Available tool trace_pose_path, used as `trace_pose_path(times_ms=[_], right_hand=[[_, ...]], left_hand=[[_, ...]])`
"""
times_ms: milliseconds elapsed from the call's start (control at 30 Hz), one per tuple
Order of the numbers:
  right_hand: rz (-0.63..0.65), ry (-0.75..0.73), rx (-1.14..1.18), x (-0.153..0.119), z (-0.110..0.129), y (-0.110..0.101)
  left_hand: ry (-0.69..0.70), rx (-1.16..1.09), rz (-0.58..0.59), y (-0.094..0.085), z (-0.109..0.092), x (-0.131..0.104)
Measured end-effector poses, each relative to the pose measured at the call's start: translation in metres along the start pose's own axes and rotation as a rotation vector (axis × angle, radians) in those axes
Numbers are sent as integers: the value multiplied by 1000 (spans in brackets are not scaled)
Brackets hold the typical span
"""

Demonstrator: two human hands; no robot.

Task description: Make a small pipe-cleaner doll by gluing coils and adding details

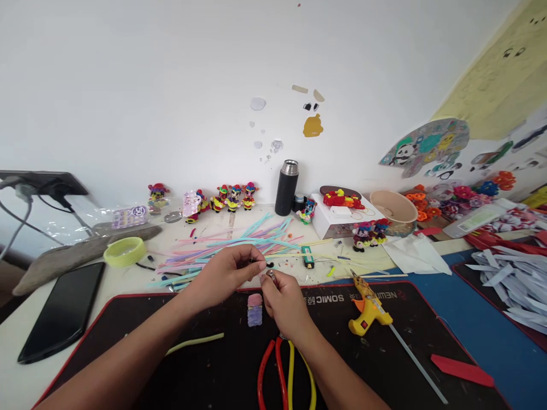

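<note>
My left hand (233, 273) is above the black mat's back edge, its fingers pinched on a small dark piece (269, 264) whose end sticks out by the fingertips. Close on its right, my right hand (282, 296) is closed, with a small shiny metal bit at its fingertips; what it grips is too small to name. A pink and purple fuzzy piece (255, 310) lies on the mat between the wrists. Below my right hand lie pliers with red handles (280, 370) and a tool with yellow handles (291, 370), their heads partly hidden.
Pastel pipe cleaners (256, 236) lie behind my hands. A yellow glue gun (370, 310) with a glue stick rests right. A black phone (64, 310) and yellow-green coil (124, 252) are left. A black bottle (286, 189) and small figures (235, 199) stand by the wall.
</note>
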State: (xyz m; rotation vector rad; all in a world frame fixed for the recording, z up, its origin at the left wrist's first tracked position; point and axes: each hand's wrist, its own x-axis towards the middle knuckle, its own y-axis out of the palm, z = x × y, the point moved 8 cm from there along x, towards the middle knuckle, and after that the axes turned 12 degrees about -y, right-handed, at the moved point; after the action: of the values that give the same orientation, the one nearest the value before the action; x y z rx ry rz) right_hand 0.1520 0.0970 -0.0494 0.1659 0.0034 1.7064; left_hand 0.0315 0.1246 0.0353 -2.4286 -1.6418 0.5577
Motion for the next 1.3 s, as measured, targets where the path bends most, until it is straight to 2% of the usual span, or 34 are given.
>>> trace_pose_path(times_ms=[533, 733, 1300], right_hand=[[20, 9, -16, 1, -2, 2], [23, 2, -15, 3, -1, -1], [27, -32, -53, 6, 7, -4]], left_hand=[[-20, -31, 26, 6, 4, 1], [4, 22, 0, 1, 2, 2], [-56, 55, 61, 0, 7, 1]])
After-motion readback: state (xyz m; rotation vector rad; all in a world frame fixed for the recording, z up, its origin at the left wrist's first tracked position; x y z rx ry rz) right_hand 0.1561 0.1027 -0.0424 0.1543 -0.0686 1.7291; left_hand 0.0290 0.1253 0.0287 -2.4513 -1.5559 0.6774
